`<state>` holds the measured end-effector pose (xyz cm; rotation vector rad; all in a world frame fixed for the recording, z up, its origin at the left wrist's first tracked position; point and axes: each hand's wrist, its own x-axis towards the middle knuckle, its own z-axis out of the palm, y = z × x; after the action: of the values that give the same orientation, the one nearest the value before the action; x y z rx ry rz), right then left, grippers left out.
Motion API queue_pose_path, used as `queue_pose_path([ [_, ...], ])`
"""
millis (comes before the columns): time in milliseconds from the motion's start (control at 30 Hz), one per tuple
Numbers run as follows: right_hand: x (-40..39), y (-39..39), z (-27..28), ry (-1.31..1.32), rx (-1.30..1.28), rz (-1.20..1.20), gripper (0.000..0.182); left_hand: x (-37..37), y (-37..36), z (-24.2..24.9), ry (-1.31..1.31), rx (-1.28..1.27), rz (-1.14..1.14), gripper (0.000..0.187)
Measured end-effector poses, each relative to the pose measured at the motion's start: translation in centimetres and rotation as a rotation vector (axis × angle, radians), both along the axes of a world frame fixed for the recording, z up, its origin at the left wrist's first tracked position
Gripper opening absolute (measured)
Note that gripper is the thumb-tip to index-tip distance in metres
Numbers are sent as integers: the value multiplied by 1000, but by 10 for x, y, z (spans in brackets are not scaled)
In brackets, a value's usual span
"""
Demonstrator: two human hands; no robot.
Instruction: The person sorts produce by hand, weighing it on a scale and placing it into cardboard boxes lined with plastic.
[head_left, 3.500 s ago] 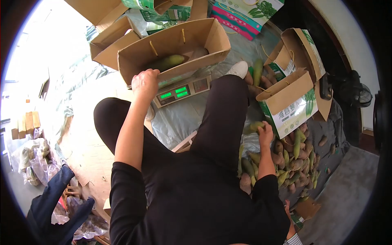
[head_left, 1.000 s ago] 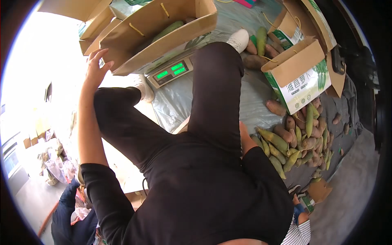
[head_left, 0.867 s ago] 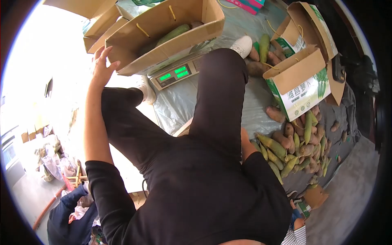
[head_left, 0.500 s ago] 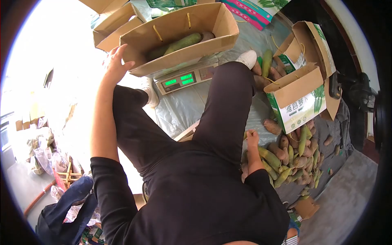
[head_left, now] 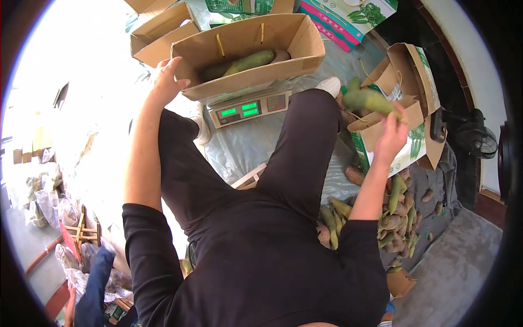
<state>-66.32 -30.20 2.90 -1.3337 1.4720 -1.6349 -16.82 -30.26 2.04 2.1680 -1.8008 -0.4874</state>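
Observation:
My right hand [head_left: 391, 139] grips the lower end of a green radish [head_left: 368, 101], slightly blurred, over the small open carton at the right. My left hand [head_left: 168, 82] rests against the left end of a long open cardboard box [head_left: 250, 82], thumb and fingers apart. Inside that box lie green radishes [head_left: 250, 62] and a brownish-red root like a sweet potato [head_left: 280, 56]. The box sits on a digital scale [head_left: 250, 110] with lit green displays; the digits are too small to read.
A printed white-and-green carton [head_left: 400, 152] and another open box [head_left: 417, 76] stand at the right. Below them spreads a heap of sweet-potato-like roots and radishes [head_left: 400, 218]. Another cardboard box [head_left: 163, 34] is at upper left. A black fan [head_left: 479, 136] stands at far right.
My right hand has risen from beside the heap to above the small carton, and a radish now shows in it. My left hand stays at the box's end. The view has shifted slightly.

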Motion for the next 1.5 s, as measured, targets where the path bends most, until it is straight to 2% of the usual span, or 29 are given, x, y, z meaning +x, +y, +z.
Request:
queue_pose_path([
  [100, 33, -30, 54, -207, -218, 139, 24, 0, -1, -1, 14, 7, 7, 62],
  [200, 69, -60, 78, -350, -322, 269, 23, -1, -1, -1, 34, 6, 23, 62],
  [333, 132, -85, 77, -519, -204, 538, 28, 0, -3, -1, 35, 17, 26, 62],
  [400, 157, -100, 60, -650, -1, 744, 30, 2, -5, -4, 32, 24, 22, 62],
  [467, 174, -104, 45, -562, 282, 715, 29, 1, -4, -4, 31, 29, 18, 62],
  [500, 171, -104, 38, -431, 379, 708, 37, 0, -4, -2, 16, 28, 22, 62],
  [533, 166, -103, 33, -433, 381, 705, 37, -1, -3, 0, 0, 29, 25, 62],
  [600, 146, -101, 22, -244, 388, 602, 38, 0, -5, 1, -25, 32, 27, 62],
  [667, 111, -96, 10, -242, 368, 604, 34, 0, -4, -1, -46, 44, 25, 63],
  [733, 83, -83, 1, -172, 417, 507, 32, 4, -5, -2, 74, 58, 31, 62],
  [767, 68, -74, -6, -171, 424, 494, 32, 6, -5, -5, 18, 30, 10, 61],
  [933, 6, -17, -77, -152, 680, 257, 30, 9, -6, -6, 6, 41, 4, 58],
  [1133, -35, 69, -146, -194, 912, 115, 27, 19, -6, -10, 78, -13, -91, 59],
  [1300, -59, 120, -178, -177, 1016, 6, 27, 14, -8, -1, 140, 89, -39, 60],
  [1367, -69, 136, -191, -171, 1052, -15, 27, 13, -9, -1, 67, 107, -40, 61],
  [1500, -78, 170, -225, -20, 1119, -40, 20, 22, -12, -6, 31, 107, -83, 60],
])
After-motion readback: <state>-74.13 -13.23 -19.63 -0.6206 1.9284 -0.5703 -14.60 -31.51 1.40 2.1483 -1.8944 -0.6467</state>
